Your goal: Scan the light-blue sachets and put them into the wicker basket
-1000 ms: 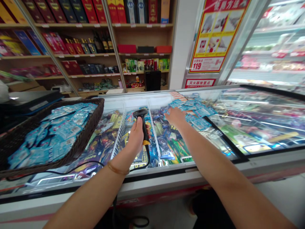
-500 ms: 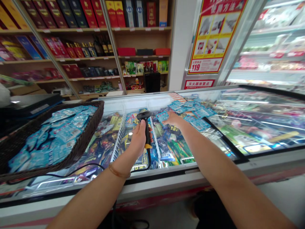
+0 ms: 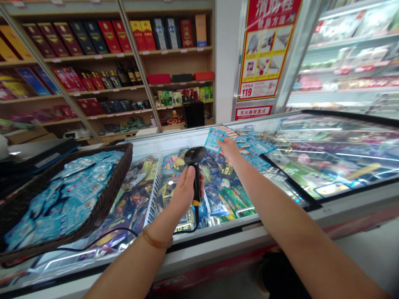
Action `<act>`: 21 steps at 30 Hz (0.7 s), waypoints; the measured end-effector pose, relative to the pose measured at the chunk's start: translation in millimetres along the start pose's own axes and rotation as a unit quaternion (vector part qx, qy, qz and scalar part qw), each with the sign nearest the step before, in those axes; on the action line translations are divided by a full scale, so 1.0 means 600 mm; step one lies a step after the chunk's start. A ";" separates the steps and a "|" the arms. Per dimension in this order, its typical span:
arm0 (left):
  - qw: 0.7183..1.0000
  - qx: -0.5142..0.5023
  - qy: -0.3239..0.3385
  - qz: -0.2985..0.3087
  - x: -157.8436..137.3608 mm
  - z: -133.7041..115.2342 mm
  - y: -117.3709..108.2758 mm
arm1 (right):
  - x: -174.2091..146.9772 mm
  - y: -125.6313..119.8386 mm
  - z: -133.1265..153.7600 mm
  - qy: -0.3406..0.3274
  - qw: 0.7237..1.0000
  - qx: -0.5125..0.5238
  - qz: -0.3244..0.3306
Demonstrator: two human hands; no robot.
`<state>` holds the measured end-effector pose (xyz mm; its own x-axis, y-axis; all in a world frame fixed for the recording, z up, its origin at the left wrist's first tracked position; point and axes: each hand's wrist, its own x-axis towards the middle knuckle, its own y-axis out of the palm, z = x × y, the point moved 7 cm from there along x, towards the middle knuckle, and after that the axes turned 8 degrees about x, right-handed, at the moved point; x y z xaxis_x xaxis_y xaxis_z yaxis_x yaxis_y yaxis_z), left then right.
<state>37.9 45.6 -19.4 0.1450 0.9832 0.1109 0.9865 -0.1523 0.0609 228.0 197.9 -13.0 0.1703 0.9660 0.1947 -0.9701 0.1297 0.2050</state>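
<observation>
My left hand (image 3: pixel 186 187) is wrapped round the grip of a black barcode scanner (image 3: pixel 195 166), held upright over the freezer with its cord hanging down. Between the thumb and fingers of my right hand (image 3: pixel 230 148) is a small light-blue packet (image 3: pixel 215 139), raised just beyond the scanner's head and to its right. More blue packets (image 3: pixel 257 146) lie in a loose pile on the freezer top behind my right hand. On the left, a dark wicker basket (image 3: pixel 120 179) holds a heap of similar blue packets (image 3: pixel 75 187).
Beneath my hands, the chest freezer (image 3: pixel 218 245) holds colourful wrapped goods between white wire dividers (image 3: pixel 155 187). The scanner's black cord (image 3: pixel 102 236) runs left past the basket. Shelves (image 3: pixel 174 52) of boxes and bottles stand behind, with a lit display fridge (image 3: pixel 346 62) at right.
My right hand has lifted a blue packet up from beside the pile. The scanner in my left hand has shifted slightly right, and the whole view has turned a little.
</observation>
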 end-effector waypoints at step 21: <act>0.996 0.035 0.028 0.082 -0.011 -0.004 0.033 | -0.031 0.026 0.037 0.030 0.991 0.123 0.031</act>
<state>56.4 35.9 -16.6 0.3020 0.9383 0.1682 0.9531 -0.3011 -0.0316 213.2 176.9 7.8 0.0933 0.9830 0.1583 -0.9057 0.0177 0.4235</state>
